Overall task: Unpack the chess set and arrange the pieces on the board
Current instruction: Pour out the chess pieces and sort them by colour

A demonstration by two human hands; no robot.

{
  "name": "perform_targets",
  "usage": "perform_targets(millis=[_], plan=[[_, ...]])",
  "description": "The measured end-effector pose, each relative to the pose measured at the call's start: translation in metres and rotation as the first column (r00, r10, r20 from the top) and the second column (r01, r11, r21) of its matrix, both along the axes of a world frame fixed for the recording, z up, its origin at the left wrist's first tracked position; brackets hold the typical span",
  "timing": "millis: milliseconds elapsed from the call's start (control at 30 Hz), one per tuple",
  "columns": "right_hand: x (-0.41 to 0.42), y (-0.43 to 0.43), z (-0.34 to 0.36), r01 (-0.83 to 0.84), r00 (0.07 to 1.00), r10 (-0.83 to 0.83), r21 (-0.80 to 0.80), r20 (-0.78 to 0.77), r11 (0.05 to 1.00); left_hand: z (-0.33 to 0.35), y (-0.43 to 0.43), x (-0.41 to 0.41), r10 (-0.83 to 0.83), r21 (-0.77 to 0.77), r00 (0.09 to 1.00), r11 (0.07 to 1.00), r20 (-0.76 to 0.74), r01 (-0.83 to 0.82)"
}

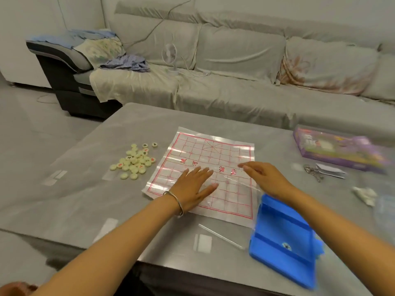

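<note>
A thin plastic board sheet [222, 150] with a red grid lies spread on the grey table [132, 124]. My left hand [195, 186] rests flat on the sheet's near left part, fingers straight, a bangle on the wrist. My right hand [264, 178] hovers over the sheet's right side with fingers loosely bent; whether it touches the sheet is unclear. A pile of several cream round pieces [134, 160] with red and black characters lies left of the sheet. The blue plastic case [282, 240] sits at the sheet's near right corner, one piece inside it.
A purple boxed game [339, 149] lies at the table's far right, with metal keys [313, 172] and a white card beside it. A clear plastic strip [220, 236] lies near the front edge. Crumpled white paper [364, 194] is at the right. A sofa stands behind.
</note>
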State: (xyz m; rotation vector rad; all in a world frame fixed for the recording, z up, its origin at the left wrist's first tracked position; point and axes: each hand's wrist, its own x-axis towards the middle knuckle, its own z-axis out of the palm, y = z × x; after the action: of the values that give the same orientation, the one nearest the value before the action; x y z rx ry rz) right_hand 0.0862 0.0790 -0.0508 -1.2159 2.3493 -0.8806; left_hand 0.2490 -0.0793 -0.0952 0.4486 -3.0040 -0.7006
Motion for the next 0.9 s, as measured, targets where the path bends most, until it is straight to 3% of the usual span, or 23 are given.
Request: perform_targets(millis=[167, 300, 467, 600, 700, 900], plan=[[-0.007, 0.097, 0.000, 0.036, 0.988, -0.033, -0.019, 0.150, 0.999, -0.010, 0.077, -0.032, -0.119, 0.022, 0.991, 0.992, -0.065, 0.121], [-0.008, 0.140, -0.018, -0.007, 0.987, -0.009, 0.097, 0.163, 0.995, -0.029, 0.114, -0.048, -0.174, -0.005, 0.985, 0.985, -0.007, 0.174], [-0.005, 0.152, -0.042, -0.153, 0.988, 0.133, 0.313, 0.083, 0.937, -0.045, 0.127, -0.051, -0.102, -0.041, 0.995, 0.994, 0.017, 0.103], [-0.001, 0.154, -0.045, -0.161, 0.987, 0.153, 0.274, 0.051, 0.948, -0.047, 0.126, -0.050, -0.093, -0.043, 0.996, 0.995, 0.013, 0.093], [0.000, 0.158, -0.040, -0.169, 0.983, 0.146, 0.238, 0.111, 0.957, -0.047, 0.127, -0.050, -0.087, -0.034, 0.996, 0.996, -0.004, 0.087], [0.001, 0.164, -0.032, -0.220, 0.975, 0.201, 0.343, 0.091, 0.913, -0.049, 0.126, -0.050, -0.085, -0.031, 0.996, 0.996, -0.008, 0.085]])
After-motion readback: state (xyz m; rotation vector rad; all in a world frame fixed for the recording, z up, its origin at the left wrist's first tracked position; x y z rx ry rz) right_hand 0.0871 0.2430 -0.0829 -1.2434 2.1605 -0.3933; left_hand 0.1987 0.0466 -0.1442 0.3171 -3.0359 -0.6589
